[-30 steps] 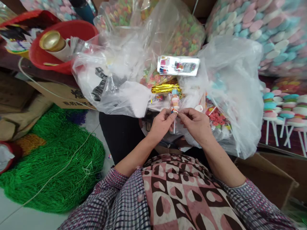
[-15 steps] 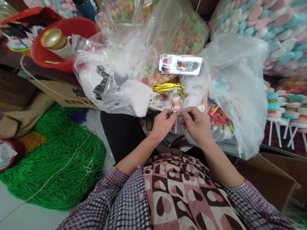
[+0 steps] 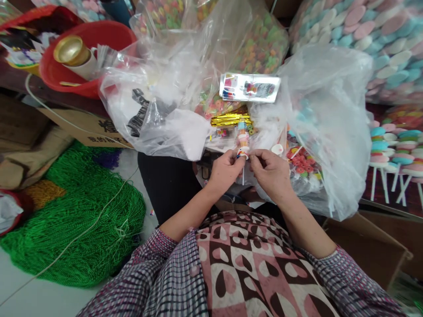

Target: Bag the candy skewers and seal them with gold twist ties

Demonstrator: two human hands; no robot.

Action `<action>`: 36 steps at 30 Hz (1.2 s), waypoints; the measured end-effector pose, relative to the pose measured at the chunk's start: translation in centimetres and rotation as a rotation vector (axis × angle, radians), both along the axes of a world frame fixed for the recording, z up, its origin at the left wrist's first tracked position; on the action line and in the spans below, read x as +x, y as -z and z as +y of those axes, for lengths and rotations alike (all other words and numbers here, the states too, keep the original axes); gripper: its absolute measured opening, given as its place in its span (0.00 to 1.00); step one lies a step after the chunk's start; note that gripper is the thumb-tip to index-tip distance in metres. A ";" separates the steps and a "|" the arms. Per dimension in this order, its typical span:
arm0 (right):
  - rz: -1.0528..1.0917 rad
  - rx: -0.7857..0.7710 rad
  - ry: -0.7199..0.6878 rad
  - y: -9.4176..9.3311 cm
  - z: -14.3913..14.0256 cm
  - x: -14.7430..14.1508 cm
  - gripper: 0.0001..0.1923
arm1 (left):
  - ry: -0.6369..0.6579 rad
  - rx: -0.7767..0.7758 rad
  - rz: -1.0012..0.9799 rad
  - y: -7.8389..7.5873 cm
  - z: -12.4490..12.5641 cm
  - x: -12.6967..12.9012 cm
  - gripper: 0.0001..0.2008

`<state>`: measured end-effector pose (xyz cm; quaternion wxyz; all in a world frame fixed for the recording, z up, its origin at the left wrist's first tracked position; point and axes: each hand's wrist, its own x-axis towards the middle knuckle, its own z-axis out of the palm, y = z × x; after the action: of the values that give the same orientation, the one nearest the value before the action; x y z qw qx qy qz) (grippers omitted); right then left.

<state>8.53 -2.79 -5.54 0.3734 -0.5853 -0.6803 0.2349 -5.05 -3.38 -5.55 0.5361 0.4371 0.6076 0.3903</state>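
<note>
A wrapped candy skewer with stacked sweets and a white stick points away from me in the head view. My left hand is closed around its lower end, thumb on the wrapper's printed base. Close by on the right, my right hand has thumb and forefinger pinched together at the wrapper's gathered end. Whatever lies in that pinch is too small to make out. Just beyond the hands lies a bundle of gold twist ties. Behind it is a stack of printed clear wrappers.
Plastic bags of ring candies and pastel marshmallows stand at the back. Finished-looking skewers lie at right. A red basin holds cups at left. Green cord is heaped on the floor, and an open carton sits lower right.
My right hand has shifted slightly left, closer to the skewer's wrapper, and its fingers are bent more tightly. My left hand keeps its hold with the skewer nearly still.
</note>
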 end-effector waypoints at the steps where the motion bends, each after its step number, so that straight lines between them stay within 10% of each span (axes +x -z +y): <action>1: -0.034 0.041 -0.001 0.2 -0.1 0.0 0.08 | -0.010 0.003 0.024 0.0 0.0 0.0 0.13; 9: -0.193 0.394 -0.125 1.8 -1.2 0.1 0.07 | -0.028 -0.007 0.072 0.1 0.1 -0.2 0.08; 19: -0.002 -0.007 -0.053 -0.5 -0.5 0.7 0.10 | 0.232 0.286 0.104 -1.1 -0.9 -0.5 0.10; 36: -0.172 -0.018 -0.020 -0.4 1.2 -0.6 0.13 | 0.207 0.337 0.220 -1.6 -0.5 -1.3 0.12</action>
<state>7.98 -1.64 -5.18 0.3060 -0.5998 -0.7135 0.1937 -6.39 -3.85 -3.91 0.4231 0.6205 0.5404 0.3793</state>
